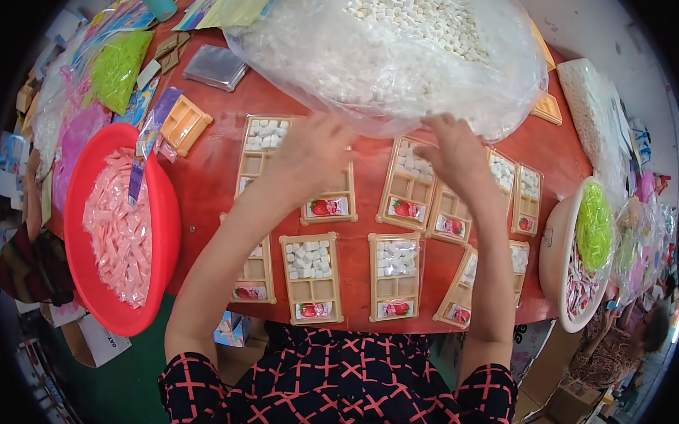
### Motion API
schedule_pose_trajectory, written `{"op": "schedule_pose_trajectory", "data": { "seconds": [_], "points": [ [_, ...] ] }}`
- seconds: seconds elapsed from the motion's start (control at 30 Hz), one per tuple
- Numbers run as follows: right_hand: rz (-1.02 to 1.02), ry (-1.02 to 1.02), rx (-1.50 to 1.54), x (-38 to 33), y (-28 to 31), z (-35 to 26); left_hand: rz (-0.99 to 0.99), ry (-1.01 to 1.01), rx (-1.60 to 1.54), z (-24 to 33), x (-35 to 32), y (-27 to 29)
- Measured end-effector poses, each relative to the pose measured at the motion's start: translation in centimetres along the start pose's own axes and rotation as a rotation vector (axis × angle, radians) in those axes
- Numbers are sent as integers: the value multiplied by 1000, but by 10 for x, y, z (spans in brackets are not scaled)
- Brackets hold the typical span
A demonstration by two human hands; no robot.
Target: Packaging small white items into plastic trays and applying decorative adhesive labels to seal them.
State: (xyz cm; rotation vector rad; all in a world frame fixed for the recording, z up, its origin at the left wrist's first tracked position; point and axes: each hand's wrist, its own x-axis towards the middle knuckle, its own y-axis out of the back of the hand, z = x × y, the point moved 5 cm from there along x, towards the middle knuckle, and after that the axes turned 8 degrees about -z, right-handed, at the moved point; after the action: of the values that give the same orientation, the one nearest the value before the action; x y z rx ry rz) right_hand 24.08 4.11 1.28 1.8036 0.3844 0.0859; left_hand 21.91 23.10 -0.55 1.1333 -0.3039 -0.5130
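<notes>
My left hand [315, 151], smeared by motion, is over a beige compartment tray at the near edge of a big clear plastic bag [299, 76] of small white cubes. I cannot make out whether its fingers hold anything. My right hand [455, 155] hovers by the bag's near edge, thumb and fingers apart, above a tray [413, 186] with white cubes in its far part. Several such trays lie in two rows. A front tray [326, 270] holds white cubes, two bare compartments and a small packet with a strawberry picture [314, 310].
A red basin [171, 228] of pink wrapped pieces stands at left. At right is a white basin [553, 253] with a green bag and small packets. Stacked clear film [216, 67] and an orange tray [185, 126] lie at far left. People sit at both sides.
</notes>
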Motion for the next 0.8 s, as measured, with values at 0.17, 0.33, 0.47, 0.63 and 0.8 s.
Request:
{"op": "schedule_pose_trajectory", "data": {
  "seconds": [0.17, 0.33, 0.47, 0.63, 0.8],
  "points": [
    [16, 237, 256, 67, -1, 53, 120, -203, 90, 12, 92, -19],
    [-1, 230, 141, 23, 20, 26, 51, -132, 340, -32, 130, -20],
    [-48, 388, -14, -26, -4, 9, -4, -133, 296, -30, 132, -22],
    [-12, 295, -200, -34, -28, 20, 173, -255, 237, -19, 111, -16],
    [6, 280, -188, -31, -34, 14, 157, -286, 214, 22, 62, -16]
  ]
}}
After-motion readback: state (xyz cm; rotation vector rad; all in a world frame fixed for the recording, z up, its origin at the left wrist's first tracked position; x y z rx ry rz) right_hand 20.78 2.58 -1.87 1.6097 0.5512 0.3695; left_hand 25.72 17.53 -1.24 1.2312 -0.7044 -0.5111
